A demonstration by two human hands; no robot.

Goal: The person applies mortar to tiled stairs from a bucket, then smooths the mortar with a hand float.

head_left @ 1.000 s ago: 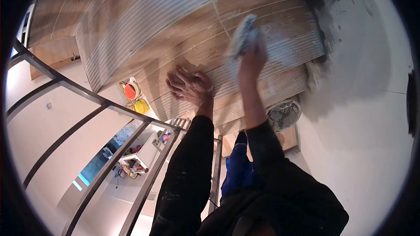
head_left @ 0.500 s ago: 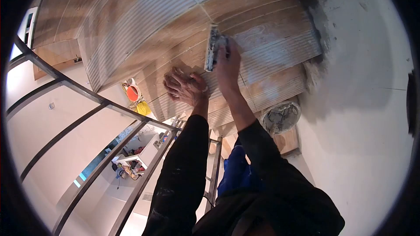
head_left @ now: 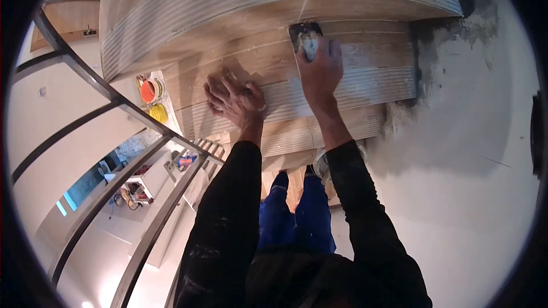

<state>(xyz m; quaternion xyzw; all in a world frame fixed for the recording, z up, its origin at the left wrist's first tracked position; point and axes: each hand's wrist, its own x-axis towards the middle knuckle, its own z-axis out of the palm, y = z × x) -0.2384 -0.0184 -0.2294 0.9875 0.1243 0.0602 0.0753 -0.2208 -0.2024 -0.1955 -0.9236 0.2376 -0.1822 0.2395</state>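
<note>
My left hand (head_left: 235, 98) rests on a wood-look stair tread (head_left: 268, 57), its fingers spread and smudged with pale dust. To its right, my right hand (head_left: 321, 74) is closed on a dark, flat-bladed tool (head_left: 306, 35) with a whitish, smeared handle. That tool lies against the tread near the base of the riser, just below a vertical joint. Ribbed strips (head_left: 357, 85) run along the front part of the tread. Pale residue marks the surface right of my right hand.
A metal railing (head_left: 105, 88) curves along the left. Beyond it are an orange-red bucket (head_left: 149, 91), a yellow item (head_left: 158, 113) and a white cabinet or table with clutter. A white wall (head_left: 456, 194) with grey mortar patches stands at the right. More steps rise ahead.
The tool has turned from edge-on to showing its flat side, and my right hand has moved with it to the right. The view has shifted, showing more of my legs.
</note>
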